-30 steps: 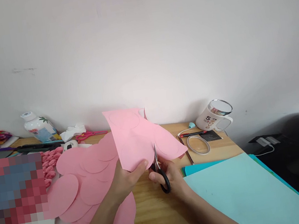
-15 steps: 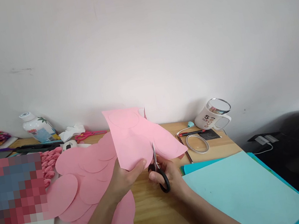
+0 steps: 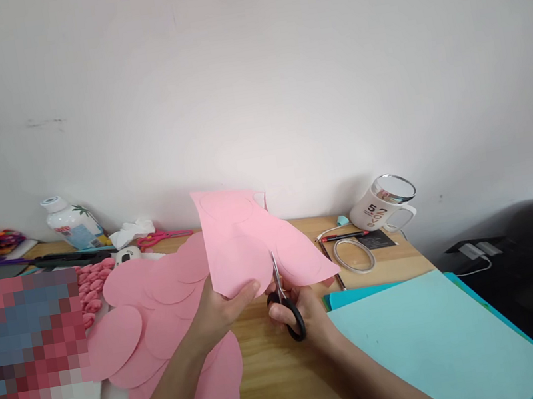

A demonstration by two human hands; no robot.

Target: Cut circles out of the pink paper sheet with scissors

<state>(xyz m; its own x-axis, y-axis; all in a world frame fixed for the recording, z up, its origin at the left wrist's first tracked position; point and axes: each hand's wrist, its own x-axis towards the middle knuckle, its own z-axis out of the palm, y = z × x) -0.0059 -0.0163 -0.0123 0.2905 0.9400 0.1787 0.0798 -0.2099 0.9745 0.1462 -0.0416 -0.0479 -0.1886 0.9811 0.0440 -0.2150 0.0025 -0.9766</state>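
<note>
A pink paper sheet, marked with drawn circle outlines, is held up above the table. My left hand pinches its lower left edge, thumb on the near face. My right hand grips black-handled scissors, fingers through the loops. The scissors' blades point up into the sheet from its lower edge, with the paper parted around them; a flap spreads to the right. Beneath and left of my left forearm lie several overlapping cut pink paper discs.
Light blue sheets lie stacked at the right. Behind them are a white mug, a coiled ring and pencils. Pink scissors, crumpled tissue and a white bottle stand or lie along the wall.
The view has shifted slightly, so most things sit a little further right. The scissors and sheet keep nearly the same relation, both hands still holding on.
</note>
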